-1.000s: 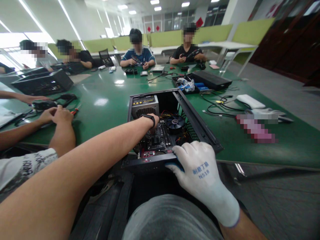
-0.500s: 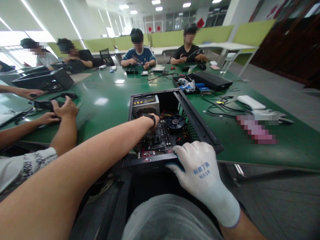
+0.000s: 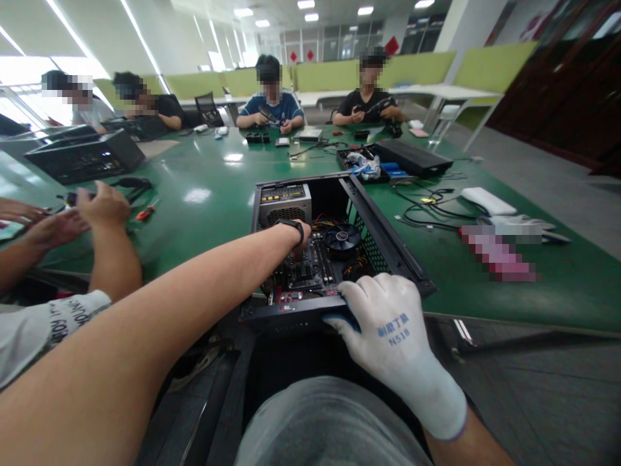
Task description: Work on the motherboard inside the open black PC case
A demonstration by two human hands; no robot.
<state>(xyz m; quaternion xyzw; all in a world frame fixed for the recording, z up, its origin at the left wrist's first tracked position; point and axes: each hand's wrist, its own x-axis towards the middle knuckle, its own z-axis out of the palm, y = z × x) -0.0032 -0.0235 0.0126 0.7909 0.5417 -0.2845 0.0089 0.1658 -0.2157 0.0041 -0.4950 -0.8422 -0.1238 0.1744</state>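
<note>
An open black computer case point(image 3: 388, 249) lies on its side at the table's near edge. Inside it are a grey power supply point(image 3: 285, 208), a round black fan point(image 3: 342, 239) and a motherboard point(image 3: 305, 275). My bare left hand point(image 3: 303, 238), with a dark band at the wrist, reaches down into the case between power supply and fan. Its fingers are hidden, so what they touch does not show. My right hand point(image 3: 381, 307), in a white glove, grips the case's near rim, fingers over the top and thumb on the outer side.
Cables point(image 3: 436, 204), a white box point(image 3: 489, 200) and gloves point(image 3: 521, 226) lie to the right. Behind the case stands a black tray point(image 3: 359, 162) with blue and white items. At left, a co-worker's hands point(image 3: 104, 204) are close to my arm, near an orange-handled screwdriver point(image 3: 144, 213).
My two hands and the case stay nearly as they were; the view shifts slightly. At left, the co-worker's hands have moved left, and an orange-handled screwdriver now shows on the table.
</note>
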